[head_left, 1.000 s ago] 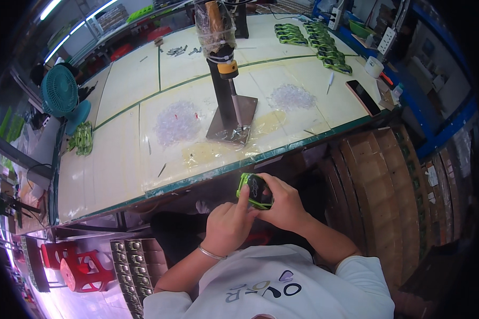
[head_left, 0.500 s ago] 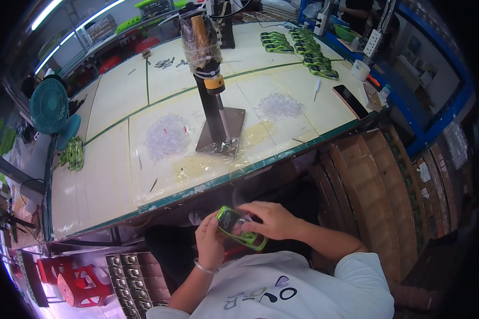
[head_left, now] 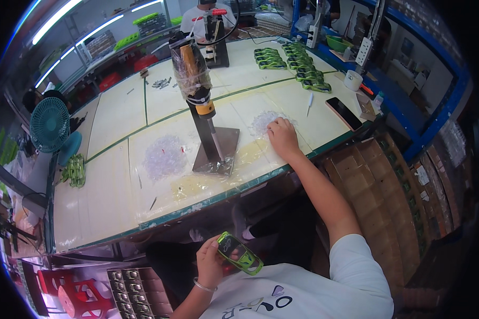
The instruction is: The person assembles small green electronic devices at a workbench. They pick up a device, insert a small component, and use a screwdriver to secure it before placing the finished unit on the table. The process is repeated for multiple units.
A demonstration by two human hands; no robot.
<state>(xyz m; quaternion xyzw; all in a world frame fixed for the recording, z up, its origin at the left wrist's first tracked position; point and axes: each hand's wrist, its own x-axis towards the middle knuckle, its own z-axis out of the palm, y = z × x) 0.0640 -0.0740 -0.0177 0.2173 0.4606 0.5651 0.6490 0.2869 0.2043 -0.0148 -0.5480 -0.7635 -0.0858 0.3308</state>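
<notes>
My left hand (head_left: 209, 263) grips one end of a green toy car shell (head_left: 246, 259) with a dark panel, held in front of my shirt below the table edge. My right hand (head_left: 283, 135) reaches over the table, its fingers bent down into the right heap of small clear plastic pieces (head_left: 261, 123). Whatever lies between those fingertips is hidden. A second heap of clear pieces (head_left: 165, 158), with a few red bits in it, lies to the left. Between the heaps stands a bench press (head_left: 205, 109) with a yellow collar and a square metal base.
Rows of green car shells (head_left: 303, 64) lie at the back right, near a phone (head_left: 344, 114), a white pen-like tool (head_left: 310, 103) and a roll of tape (head_left: 353, 80). A teal fan (head_left: 50, 123) stands left. Divided cartons (head_left: 364, 196) sit beside me; another person (head_left: 207, 21) is across the table.
My right hand has left the car shell and moved forward to the right heap. The left hand keeps the shell, now slightly lower. A person across the table has come into view.
</notes>
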